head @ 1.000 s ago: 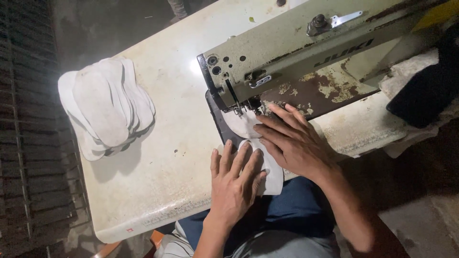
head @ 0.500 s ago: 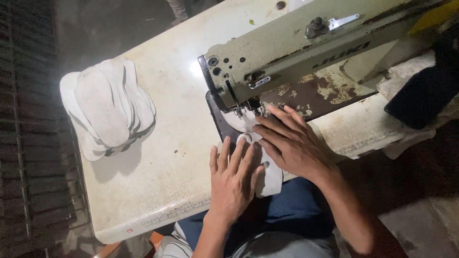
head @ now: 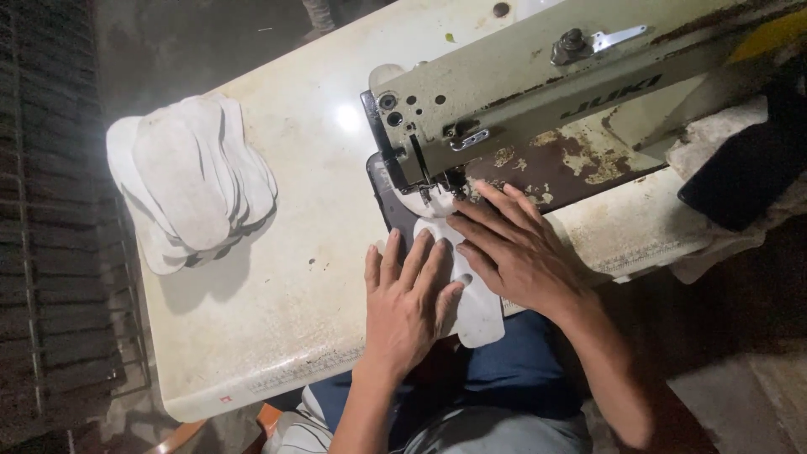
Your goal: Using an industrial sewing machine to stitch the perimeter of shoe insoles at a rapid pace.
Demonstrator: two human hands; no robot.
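Both hands on white insole piece

Worn cream sewing table, stained. Carries sewing machine w/ rusty bed at right, stack of white insole-shaped pieces at left, white piece near front edge.

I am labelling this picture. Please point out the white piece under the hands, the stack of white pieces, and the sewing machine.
white piece point(head: 481, 313), head view, bare lower end
stack point(head: 181, 181), head view, top piece
sewing machine point(head: 513, 88), head view, arm
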